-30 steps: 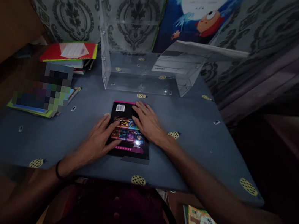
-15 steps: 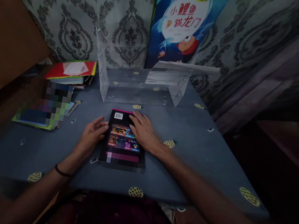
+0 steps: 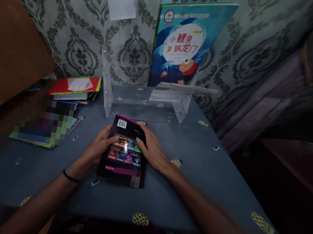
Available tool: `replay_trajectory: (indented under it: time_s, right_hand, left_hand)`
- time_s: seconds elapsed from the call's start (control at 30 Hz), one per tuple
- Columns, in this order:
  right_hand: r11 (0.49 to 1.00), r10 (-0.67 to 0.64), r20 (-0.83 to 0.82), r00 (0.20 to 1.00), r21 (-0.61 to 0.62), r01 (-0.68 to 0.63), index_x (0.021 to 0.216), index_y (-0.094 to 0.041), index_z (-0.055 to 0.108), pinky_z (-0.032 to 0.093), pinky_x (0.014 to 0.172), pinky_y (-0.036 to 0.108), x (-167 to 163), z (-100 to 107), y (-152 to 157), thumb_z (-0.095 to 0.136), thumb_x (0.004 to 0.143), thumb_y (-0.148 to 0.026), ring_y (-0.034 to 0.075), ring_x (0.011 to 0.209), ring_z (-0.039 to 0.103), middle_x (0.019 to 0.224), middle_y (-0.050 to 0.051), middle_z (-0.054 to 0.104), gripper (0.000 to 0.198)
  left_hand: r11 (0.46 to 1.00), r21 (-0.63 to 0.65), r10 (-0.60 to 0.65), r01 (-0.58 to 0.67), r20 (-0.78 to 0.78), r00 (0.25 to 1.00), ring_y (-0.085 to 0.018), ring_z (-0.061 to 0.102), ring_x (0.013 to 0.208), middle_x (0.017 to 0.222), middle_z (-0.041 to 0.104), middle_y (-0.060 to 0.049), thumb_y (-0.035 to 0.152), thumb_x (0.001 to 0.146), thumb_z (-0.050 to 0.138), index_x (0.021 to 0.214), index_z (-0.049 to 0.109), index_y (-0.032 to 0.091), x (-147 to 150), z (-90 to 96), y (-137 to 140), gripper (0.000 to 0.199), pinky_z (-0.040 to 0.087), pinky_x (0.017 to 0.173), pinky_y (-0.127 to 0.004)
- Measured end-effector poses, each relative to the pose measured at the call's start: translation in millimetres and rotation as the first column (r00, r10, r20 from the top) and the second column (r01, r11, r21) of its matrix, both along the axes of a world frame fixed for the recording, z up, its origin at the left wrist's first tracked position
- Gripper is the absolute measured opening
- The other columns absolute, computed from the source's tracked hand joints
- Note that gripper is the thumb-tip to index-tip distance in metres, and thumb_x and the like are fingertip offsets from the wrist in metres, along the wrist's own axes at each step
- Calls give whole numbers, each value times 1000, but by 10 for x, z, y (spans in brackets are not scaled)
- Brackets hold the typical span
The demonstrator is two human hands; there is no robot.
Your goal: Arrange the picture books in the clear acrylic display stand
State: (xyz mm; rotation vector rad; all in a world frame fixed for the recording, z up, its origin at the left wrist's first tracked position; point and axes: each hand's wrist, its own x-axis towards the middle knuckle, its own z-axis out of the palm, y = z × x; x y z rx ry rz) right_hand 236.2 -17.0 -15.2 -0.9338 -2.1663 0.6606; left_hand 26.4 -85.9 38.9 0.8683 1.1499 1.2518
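A black book point(image 3: 122, 164) with a pink top edge, a barcode and rows of small coloured pictures is between my hands, tilted slightly off the table. My left hand point(image 3: 101, 144) grips its left edge, thumb on the cover and fingers underneath. On the other side, my right hand point(image 3: 152, 148) holds the right edge, its thumb lying over the pictures and its other fingers mostly hidden behind. Beyond the book stands a clear plastic rack point(image 3: 142, 112) with a blue picture book point(image 3: 184, 45) upright at its right end.
Two stacks of books lie at the left: one topped by a red book point(image 3: 76, 83), a nearer one with a green-edged book point(image 3: 34, 140). A white booklet point(image 3: 168, 93) leans in the rack. The blue tablecloth point(image 3: 192, 188) has a pineapple print. Patterned wallpaper point(image 3: 87, 12) rises behind.
My left hand has moved from beside the book to grip its left edge. My right hand has shifted to the right edge. The book is now slightly raised, and the view has tipped upward.
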Motion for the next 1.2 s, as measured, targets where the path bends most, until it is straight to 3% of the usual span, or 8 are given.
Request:
replay_trajectory:
  time_s: [0.17,0.27,0.4,0.5,0.6,0.77,0.93,1.2]
  right_hand:
    - [938,-9,-444,896,-313,-145,138,-22,57,58,94,45,63,100,97,62,92,-57,28,116,66,129,13,68,59]
    - [779,-18,-602,798,-509,-366,113,-22,72,59,72,34,117,237,111,66,88,-61,24,93,71,109,8,75,46]
    - [530,-140,-685,715,-662,-530,112,-23,74,58,88,41,184,398,93,56,93,-65,24,96,72,107,8,76,50]
    - [504,-122,-637,761,-700,-505,111,-23,75,54,96,43,228,422,109,60,90,-65,24,98,72,109,8,77,50]
    - [584,-37,-504,863,-712,-390,109,-23,76,53,95,40,286,379,169,74,81,-61,23,98,71,107,7,77,48]
    - [787,26,-240,970,-594,-168,116,-21,73,55,93,44,342,307,235,68,86,-56,26,101,72,107,10,78,46]
    - [973,72,-39,997,-216,-78,116,-23,74,55,98,49,146,396,-42,56,96,-45,29,109,70,116,9,76,35]
    - [710,703,208,680,-257,-655,149,-22,51,34,122,50,-663,580,-586,40,106,-51,24,146,44,154,10,52,53]
  left_hand:
    - [907,414,101,71,-379,920,-24,69,110,122,71,-7,36,89,72,127,57,20,-105,486,20,44,57,95,-38]
    - [725,605,210,329,-649,731,-21,67,117,128,70,-5,27,99,60,133,59,24,-131,675,-122,35,55,101,-35]
    - [479,498,332,723,-865,376,-21,61,131,137,67,-5,12,103,43,143,55,29,-98,509,-398,45,53,108,-40]
    - [551,290,345,783,-933,103,-23,49,143,150,57,-5,10,103,39,151,45,30,-51,182,-572,53,47,115,-47]
    - [612,58,209,789,-974,-91,-27,38,150,159,46,-9,34,102,54,154,41,27,-34,-62,-681,54,40,119,-53]
    - [646,4,160,763,-978,-131,-27,40,149,158,47,-11,50,99,55,150,44,20,-96,-133,-737,60,37,122,-51]
    - [755,91,268,649,-946,-179,-26,53,138,145,60,-11,33,106,45,140,55,16,-93,-231,-912,39,43,116,-47]
    - [917,125,230,378,-941,-247,-40,49,137,146,57,-12,36,100,55,139,58,26,45,-391,-1286,40,40,111,-64]
